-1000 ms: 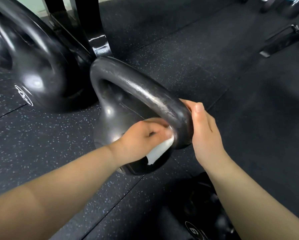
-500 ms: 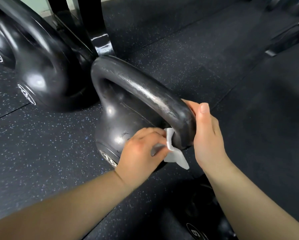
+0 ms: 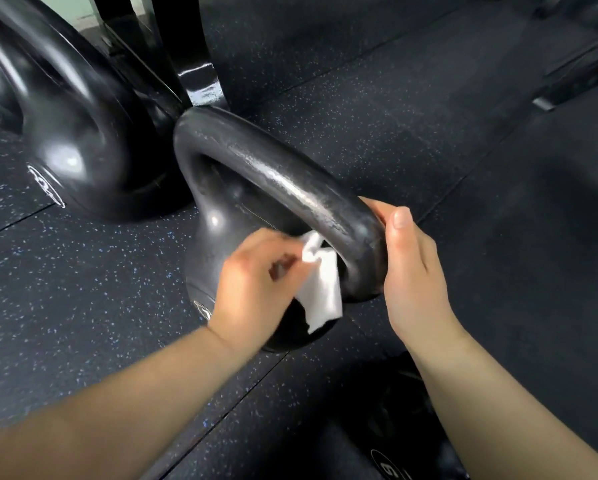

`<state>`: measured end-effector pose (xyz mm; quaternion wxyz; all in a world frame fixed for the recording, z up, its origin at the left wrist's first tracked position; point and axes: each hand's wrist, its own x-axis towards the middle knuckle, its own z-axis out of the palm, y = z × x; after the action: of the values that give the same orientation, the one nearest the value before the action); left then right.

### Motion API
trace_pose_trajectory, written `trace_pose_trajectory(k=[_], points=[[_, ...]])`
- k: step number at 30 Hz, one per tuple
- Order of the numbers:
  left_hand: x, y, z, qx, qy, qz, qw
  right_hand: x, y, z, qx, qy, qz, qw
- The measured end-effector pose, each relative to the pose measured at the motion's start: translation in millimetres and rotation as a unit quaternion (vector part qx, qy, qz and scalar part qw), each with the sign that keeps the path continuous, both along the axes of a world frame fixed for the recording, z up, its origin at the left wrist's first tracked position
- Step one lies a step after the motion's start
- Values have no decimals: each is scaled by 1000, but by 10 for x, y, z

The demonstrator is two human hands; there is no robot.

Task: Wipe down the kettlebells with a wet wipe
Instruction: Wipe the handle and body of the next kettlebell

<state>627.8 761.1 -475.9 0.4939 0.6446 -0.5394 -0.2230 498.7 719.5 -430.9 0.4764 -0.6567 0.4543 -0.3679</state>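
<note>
A black kettlebell [image 3: 256, 174] stands on the rubber floor in the middle of the view, its thick handle arching toward me. My right hand [image 3: 411, 271] grips the near end of the handle, thumb up along it. My left hand [image 3: 256, 285] pinches a crumpled white wet wipe [image 3: 320, 282] and holds it against the inner side of the handle, where it meets the body. Part of the wipe hangs loose below my fingers. The kettlebell's near face is hidden behind my left hand.
A larger black kettlebell [image 3: 65, 133] stands at the left, close to the first. A black rack post [image 3: 186, 57] rises behind them. A small kettlebell marked 6 [image 3: 391, 462] sits at the bottom edge between my arms. Bar equipment [image 3: 574, 77] lies at the far right.
My left hand has drawn back out from under the handle and the wipe has unfolded, now hanging lower. My right hand has kept its grip on the handle.
</note>
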Motion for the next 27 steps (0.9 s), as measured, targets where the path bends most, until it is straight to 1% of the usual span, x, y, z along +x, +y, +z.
trace_pose_trajectory(k=[1,2,4,6,8,9,12,14,15,17,19,22,23,25,27], points=[[8,-62,33,19,16,-4,1000,3,0,4,0,-2,-3,1000],[-10,-106,72,36,24,-34,999,5,0,11,-1,-4,-2,1000],[-72,-145,126,71,23,-145,987,-1,-4,7,-2,-5,1,1000],[-91,-144,108,109,23,-239,965,-9,-1,6,-3,-11,4,1000],[-65,-96,91,106,37,-269,957,-18,6,-7,-4,-19,10,1000],[-56,-64,94,92,41,-259,961,-16,10,-11,-2,-22,12,1000],[-51,-17,118,55,43,-168,983,-11,10,-5,9,-31,5,999],[-25,-16,138,43,35,-146,988,-12,8,0,10,-28,3,1000],[-3,-1,145,53,40,-147,987,-10,9,8,10,-25,5,1000],[67,69,140,96,83,-171,977,-13,8,13,15,-23,9,1000],[156,168,179,135,181,-184,957,-16,-4,56,17,-20,6,1000],[394,183,180,125,325,-154,925,-8,-31,163,-40,29,6,999],[496,173,165,110,354,-150,917,2,-44,198,-74,52,0,996],[654,153,180,79,361,-163,915,53,-61,275,-154,73,-7,985],[747,162,259,71,368,-169,911,146,-41,390,-199,58,9,978]])
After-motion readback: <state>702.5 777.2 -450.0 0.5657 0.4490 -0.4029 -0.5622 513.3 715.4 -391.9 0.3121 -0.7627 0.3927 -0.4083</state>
